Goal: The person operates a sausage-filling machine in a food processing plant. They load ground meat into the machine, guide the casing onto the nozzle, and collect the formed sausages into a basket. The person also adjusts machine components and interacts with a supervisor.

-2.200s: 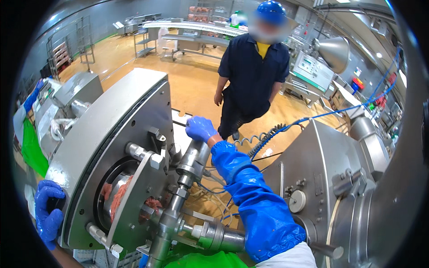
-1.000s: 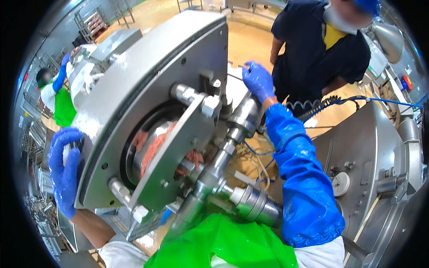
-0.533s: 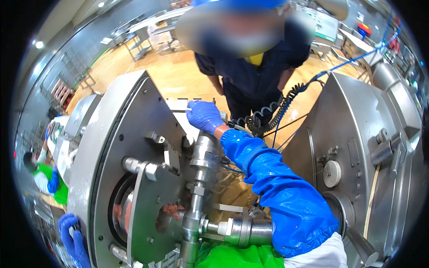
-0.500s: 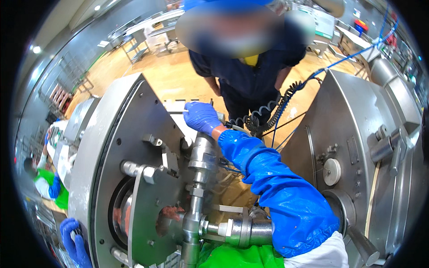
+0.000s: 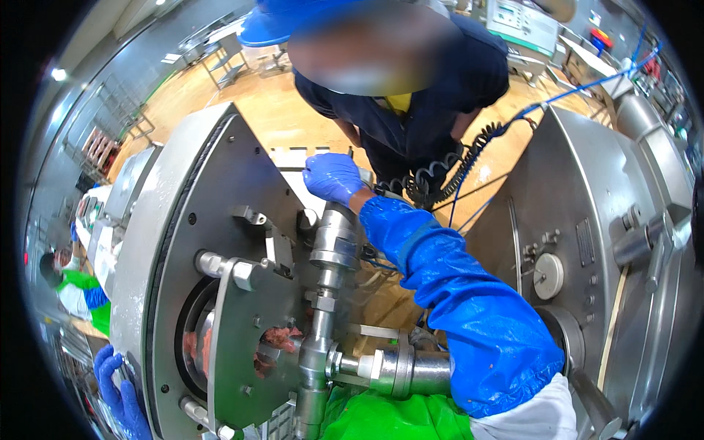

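My right hand point(image 5: 332, 178), in a blue glove and blue sleeve, is closed at the far end of a steel pipe assembly point(image 5: 335, 238). What its fingers grip is hidden. My left hand point(image 5: 121, 396), also blue-gloved, is at the outer side of the left steel machine point(image 5: 209, 169), its fingers apart and slightly bent. On that machine's face, a steel plate point(image 5: 242, 352) stands over a round opening. Pinkish ground meat point(image 5: 282, 338) shows at a hole in the plate, beside the pipe. A horizontal steel cylinder point(image 5: 414, 372) joins the pipe from the right.
A person in dark clothes point(image 5: 411, 132) leans in across from me. Another steel machine point(image 5: 579, 220) with a lever handle point(image 5: 595, 403) stands at right. A coiled black hose point(image 5: 473, 158) and blue air line point(image 5: 587, 86) hang between. A worker in a green apron point(image 5: 82, 293) is far left.
The person opposite has leaned lower and closer. My left hand's fingers have loosened and spread. My right hand remains at the pipe's far end.
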A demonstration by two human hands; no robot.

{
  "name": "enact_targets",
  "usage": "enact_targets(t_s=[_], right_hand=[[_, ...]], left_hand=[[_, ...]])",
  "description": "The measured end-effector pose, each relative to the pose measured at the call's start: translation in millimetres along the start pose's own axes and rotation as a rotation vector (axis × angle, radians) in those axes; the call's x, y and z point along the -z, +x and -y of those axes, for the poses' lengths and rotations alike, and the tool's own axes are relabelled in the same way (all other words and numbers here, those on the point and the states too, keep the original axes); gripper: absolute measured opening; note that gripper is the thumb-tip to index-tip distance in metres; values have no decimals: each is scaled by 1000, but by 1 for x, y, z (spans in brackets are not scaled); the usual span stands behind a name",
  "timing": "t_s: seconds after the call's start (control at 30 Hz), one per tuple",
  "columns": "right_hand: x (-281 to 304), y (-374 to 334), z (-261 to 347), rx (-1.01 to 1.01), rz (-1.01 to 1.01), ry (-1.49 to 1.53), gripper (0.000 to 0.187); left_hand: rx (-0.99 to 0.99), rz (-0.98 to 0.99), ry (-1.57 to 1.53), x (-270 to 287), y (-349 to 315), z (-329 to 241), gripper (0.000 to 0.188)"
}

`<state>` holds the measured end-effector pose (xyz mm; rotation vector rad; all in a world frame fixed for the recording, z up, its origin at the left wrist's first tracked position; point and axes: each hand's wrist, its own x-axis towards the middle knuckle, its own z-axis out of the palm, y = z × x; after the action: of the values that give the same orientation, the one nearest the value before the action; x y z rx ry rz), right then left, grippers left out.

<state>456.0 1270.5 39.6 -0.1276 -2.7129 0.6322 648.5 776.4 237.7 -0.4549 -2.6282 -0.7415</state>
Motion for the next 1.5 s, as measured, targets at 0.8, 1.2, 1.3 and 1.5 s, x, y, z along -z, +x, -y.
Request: enact_targets(t_s=[0.8,1.2,1.3,1.5], right_hand=[[0,0,8,13,16,-40,33],[-4,1,7,29,16,-40,33],[-3,-1,12,27,18,-55,32],[5,-6,5,-2,23,-67,33]], left_hand=[[6,12,25,0,0,-20,46],[29,-25,-2,1,2,-29,47],[34,-34,-69,1,-2,-26,44],[-3,2,-46,2,3,-26,42]])
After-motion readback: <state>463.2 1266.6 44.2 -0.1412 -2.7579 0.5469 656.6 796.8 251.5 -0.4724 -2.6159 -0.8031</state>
